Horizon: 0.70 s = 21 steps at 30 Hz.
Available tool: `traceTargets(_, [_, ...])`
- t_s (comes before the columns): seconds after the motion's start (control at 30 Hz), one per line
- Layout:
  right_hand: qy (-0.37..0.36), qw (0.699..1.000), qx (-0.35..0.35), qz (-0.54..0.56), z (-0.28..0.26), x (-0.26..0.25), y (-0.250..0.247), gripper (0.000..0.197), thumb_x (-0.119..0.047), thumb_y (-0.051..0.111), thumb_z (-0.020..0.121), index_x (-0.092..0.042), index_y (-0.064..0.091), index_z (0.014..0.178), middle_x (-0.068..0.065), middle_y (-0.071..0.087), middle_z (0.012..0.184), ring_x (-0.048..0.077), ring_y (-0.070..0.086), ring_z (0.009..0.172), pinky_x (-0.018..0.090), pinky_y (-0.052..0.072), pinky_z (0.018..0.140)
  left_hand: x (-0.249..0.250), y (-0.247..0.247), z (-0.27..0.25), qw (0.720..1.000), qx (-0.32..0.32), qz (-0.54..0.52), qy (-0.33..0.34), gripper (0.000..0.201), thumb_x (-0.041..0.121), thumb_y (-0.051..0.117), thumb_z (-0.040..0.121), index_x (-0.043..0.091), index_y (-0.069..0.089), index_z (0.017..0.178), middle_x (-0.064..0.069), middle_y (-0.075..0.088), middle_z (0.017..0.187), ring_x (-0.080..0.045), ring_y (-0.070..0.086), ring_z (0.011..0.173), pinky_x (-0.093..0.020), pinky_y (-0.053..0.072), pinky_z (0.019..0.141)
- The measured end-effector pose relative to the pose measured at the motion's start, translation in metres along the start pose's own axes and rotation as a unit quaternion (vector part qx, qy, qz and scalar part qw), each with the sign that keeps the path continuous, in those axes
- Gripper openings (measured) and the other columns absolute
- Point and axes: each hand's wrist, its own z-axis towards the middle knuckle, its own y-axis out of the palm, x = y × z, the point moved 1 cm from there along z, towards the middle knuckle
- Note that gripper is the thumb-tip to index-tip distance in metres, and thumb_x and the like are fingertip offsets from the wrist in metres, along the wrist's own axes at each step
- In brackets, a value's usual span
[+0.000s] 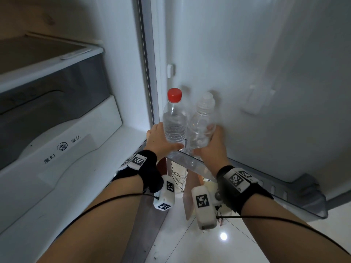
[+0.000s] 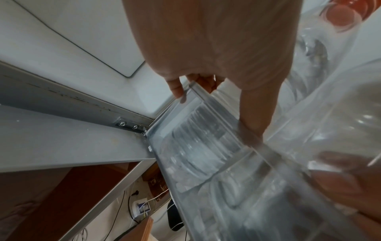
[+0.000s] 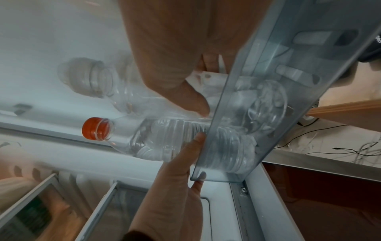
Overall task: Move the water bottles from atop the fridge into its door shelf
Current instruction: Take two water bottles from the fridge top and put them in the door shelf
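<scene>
Two clear water bottles stand side by side at the left end of the fridge door's transparent grey shelf (image 1: 284,192), with their bases inside it. My left hand (image 1: 163,137) grips the red-capped bottle (image 1: 174,118) around its lower body. My right hand (image 1: 212,141) grips the clear-capped bottle (image 1: 202,120) the same way. In the right wrist view the red-capped bottle (image 3: 164,138) and the clear-capped bottle (image 3: 92,78) pass behind the shelf wall (image 3: 288,81). In the left wrist view the ribbed bottle body (image 2: 198,146) shows through the shelf (image 2: 268,203), beside my thumb (image 2: 255,114).
The door's white inner wall (image 1: 247,54) rises behind the bottles. To the left is the fridge interior with a grey drawer (image 1: 47,92) and a white drawer front (image 1: 62,147). Cables lie on the tiled floor (image 1: 178,179) below the door.
</scene>
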Motion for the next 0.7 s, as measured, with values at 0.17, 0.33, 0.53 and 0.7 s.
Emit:
traceTargets(0.17, [-0.036,0.999,0.004,0.005,-0.008,-0.009,-0.005,0.058,0.016,0.058,0.074,-0.018,0.041,0.119,-0.016,0.048,0.09,0.002,0.053,0.081,0.001,0.041,0.058,0.006,-0.014,-0.013,0.998,-0.02,-0.045,-0.027,0.087,0.052,0.077,0.042,0.023,0.053,0.12,0.0,0.062,0.118,-0.023,0.054,0.118,-0.044,0.044,0.105])
traceTargets(0.33, [-0.013,0.998,0.043,0.037,-0.007,-0.011,-0.005,0.062,0.018,0.052,0.072,-0.01,0.045,0.126,0.005,0.053,0.116,0.026,0.054,0.115,0.043,0.05,0.098,0.008,-0.029,-0.027,0.995,-0.026,-0.091,-0.042,0.087,0.02,0.086,0.062,0.01,0.043,0.137,-0.006,0.055,0.134,-0.024,0.053,0.126,-0.044,0.046,0.107])
traceTargets(0.53, [-0.064,0.98,0.191,0.007,-0.008,-0.034,-0.021,0.035,0.011,0.054,0.076,-0.004,0.059,0.107,0.004,0.056,0.098,0.019,0.053,0.092,0.028,0.043,0.083,0.018,-0.062,-0.039,0.997,0.025,-0.071,-0.019,0.068,0.014,0.077,0.077,0.008,0.045,0.137,-0.005,0.055,0.125,-0.018,0.052,0.112,-0.026,0.043,0.091])
traceTargets(0.7, [-0.162,0.955,0.239,0.073,-0.008,-0.104,-0.022,0.02,0.01,0.054,0.073,-0.009,0.061,0.072,0.008,0.057,0.073,0.018,0.054,0.073,0.025,0.041,0.069,0.046,-0.111,-0.046,0.991,0.096,-0.094,0.024,0.043,0.012,0.071,0.082,0.01,0.056,0.122,-0.002,0.06,0.103,-0.019,0.057,0.097,-0.028,0.049,0.085])
